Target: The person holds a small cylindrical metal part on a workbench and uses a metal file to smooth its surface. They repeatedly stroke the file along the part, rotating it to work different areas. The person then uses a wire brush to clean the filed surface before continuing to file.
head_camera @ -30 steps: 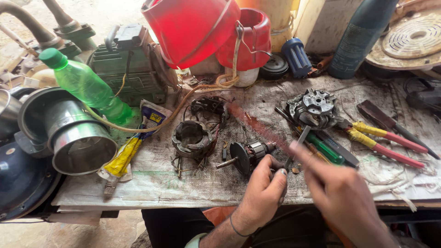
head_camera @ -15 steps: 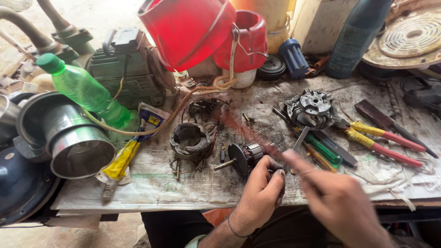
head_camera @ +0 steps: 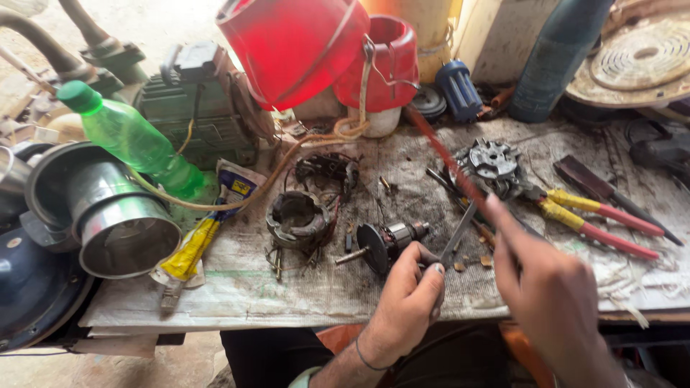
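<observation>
My left hand (head_camera: 408, 300) grips the shaft end of a small motor armature (head_camera: 388, 243) that lies on the worn bench. My right hand (head_camera: 553, 305) is just to its right, closed on a long thin red rod (head_camera: 447, 164). The rod is blurred and slants up and left toward the red buckets. A flat metal blade (head_camera: 458, 231) lies between the armature and my right hand.
A stator winding (head_camera: 296, 217) and a second coil (head_camera: 327, 169) lie left of the armature. Pliers with yellow and red handles (head_camera: 596, 219) and a round metal part (head_camera: 492, 162) are on the right. A green bottle (head_camera: 133, 140), steel housing (head_camera: 118, 219), green motor (head_camera: 201, 100) and red buckets (head_camera: 302, 43) crowd the left and back.
The red rod in my right hand has swung so that its far end points higher, nearer the red buckets. My left hand has stayed on the armature.
</observation>
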A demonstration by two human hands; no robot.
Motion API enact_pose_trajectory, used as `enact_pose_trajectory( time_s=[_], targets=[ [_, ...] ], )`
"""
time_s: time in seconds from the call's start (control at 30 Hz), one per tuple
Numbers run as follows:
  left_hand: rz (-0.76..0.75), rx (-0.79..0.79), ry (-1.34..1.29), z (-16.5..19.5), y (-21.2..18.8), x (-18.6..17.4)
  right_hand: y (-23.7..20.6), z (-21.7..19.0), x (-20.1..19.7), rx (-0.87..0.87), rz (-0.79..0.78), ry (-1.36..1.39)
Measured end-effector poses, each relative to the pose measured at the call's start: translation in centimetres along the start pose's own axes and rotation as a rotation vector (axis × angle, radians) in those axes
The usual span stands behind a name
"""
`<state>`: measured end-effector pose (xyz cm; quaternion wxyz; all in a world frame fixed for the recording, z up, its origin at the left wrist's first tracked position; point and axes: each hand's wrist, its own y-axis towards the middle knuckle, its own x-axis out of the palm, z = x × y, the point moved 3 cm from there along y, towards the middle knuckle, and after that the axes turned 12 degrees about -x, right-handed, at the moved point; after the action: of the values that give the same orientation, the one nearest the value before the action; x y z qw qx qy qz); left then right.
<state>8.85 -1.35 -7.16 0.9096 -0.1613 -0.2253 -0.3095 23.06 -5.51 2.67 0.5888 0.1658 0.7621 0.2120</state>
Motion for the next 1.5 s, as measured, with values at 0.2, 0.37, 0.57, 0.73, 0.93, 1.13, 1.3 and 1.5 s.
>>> enact_pose_trajectory(
  time_s=[0.2,0.37,0.57,0.73,0.93,1.13,1.3,1.5],
  targets=[
    [0.012,-0.038,-0.009,-0.2,-0.1,-0.2,-0.5,-0.3,0.0,0.024,-0.074,0.012],
    [-0.021,-0.025,-0.024,0.2,-0.1,-0.1,-0.2,-0.9,-0.6,-0.103,-0.05,0.13],
    [-0.02,-0.03,0.032,0.7,-0.4,-0.1,0.0,-0.2,-0.9,0.01,-0.07,-0.048],
    [-0.01,-0.041,0.059,0.7,-0.4,0.0,-0.4,0.2,-0.2,-0.012,-0.174,0.096],
    [-0.02,-0.009,0.034,0.6,-0.4,0.0,-0.5,1.4,-0.1,-0.047,0.005,-0.114],
    [-0.014,-0.041,0.052,0.5,-0.5,-0.1,-0.7,2.0,-0.8,0.039,0.012,-0.063],
    [-0.021,-0.031,0.0,0.6,-0.4,-0.1,-0.8,-0.3,-0.8,-0.164,-0.129,0.219],
    [-0.004,-0.046,0.016,0.8,-0.4,-0.1,-0.1,-0.6,-0.9,0.003,-0.126,-0.052]
  ],
)
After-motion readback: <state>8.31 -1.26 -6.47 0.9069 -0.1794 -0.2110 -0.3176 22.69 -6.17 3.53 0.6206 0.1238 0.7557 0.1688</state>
